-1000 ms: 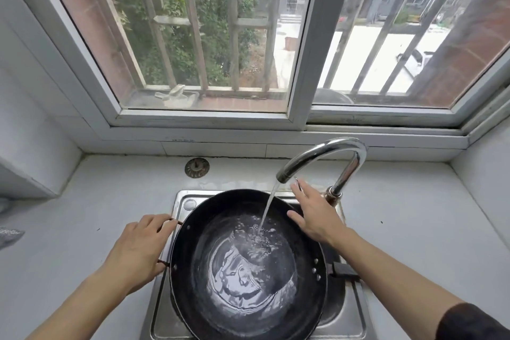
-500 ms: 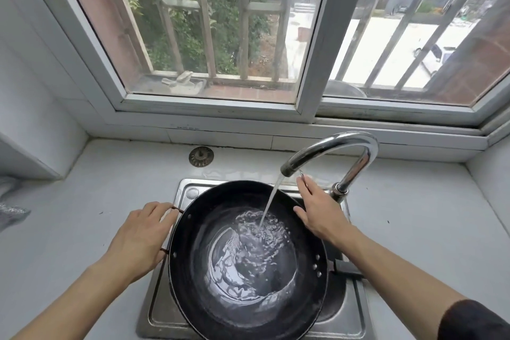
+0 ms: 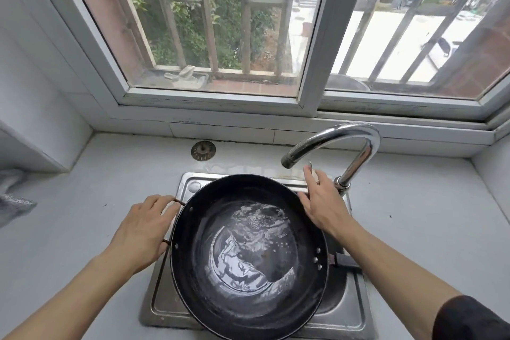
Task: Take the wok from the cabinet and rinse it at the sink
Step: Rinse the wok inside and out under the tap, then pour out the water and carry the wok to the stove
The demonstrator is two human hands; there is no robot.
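Centrally, black wok (image 3: 248, 251) sat over sink (image 3: 342, 309), holding water, left hand (image 3: 143, 232) gripped its side handle, right hand (image 3: 323, 201) lay unclenched beside faucet (image 3: 345, 143), spout dry.

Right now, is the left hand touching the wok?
Touching. The head view shows the left hand wrapped around the small side handle on the wok, fingers against its rim.

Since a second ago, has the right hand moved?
Yes. The right hand has shifted slightly toward the faucet base and away from the spout, now resting by the wok rim.
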